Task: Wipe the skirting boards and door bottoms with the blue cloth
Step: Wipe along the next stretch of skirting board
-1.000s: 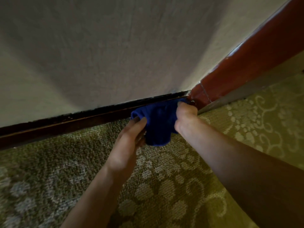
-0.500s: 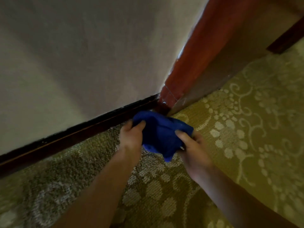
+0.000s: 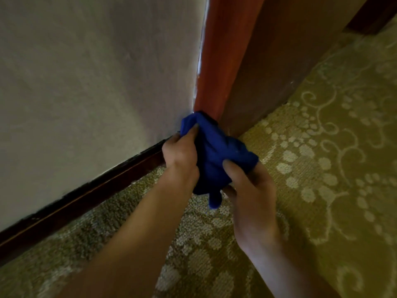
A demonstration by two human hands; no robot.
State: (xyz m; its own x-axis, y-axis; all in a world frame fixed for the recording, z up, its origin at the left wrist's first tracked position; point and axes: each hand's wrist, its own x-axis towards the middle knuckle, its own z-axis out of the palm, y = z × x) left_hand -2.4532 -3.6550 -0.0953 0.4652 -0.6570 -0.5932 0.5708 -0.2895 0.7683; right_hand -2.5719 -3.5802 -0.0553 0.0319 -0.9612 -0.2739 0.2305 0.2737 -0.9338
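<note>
wall (image 3: 86, 72): pale, textured, filling the left side; not part of the job, so keeping the cloth off it is best.
skirting board (image 3: 81, 196): dark wood strip running along the wall foot, from the lower left up to the corner; top edge looks chipped or dusty, too blurred to say which.
left hand (image 3: 180, 153): gripping the upper left part of the cloth, fingers curled round it, knuckles just beside the skirting board end.
blue cloth (image 3: 217, 151): bunched between both hands, its upper end pressing into the corner where the skirting board meets the door frame; one tail hanging down above the carpet.
right hand (image 3: 251, 190): pinching the lower right part of the cloth, thumb on top, held off the carpet.
door frame (image 3: 223, 52): reddish wood upright, its foot touching the cloth.
door (image 3: 279, 61): brown panel right of the frame, bottom edge meeting the carpet.
carpet (image 3: 322, 168): green-gold with a pale scroll pattern.
step: probably regathering the cloth at the corner.
doing it well: folding a flat pad, tucking in the tail, pressing into the corner joint, then running low along the frame foot and door bottom with steady pressure.
</note>
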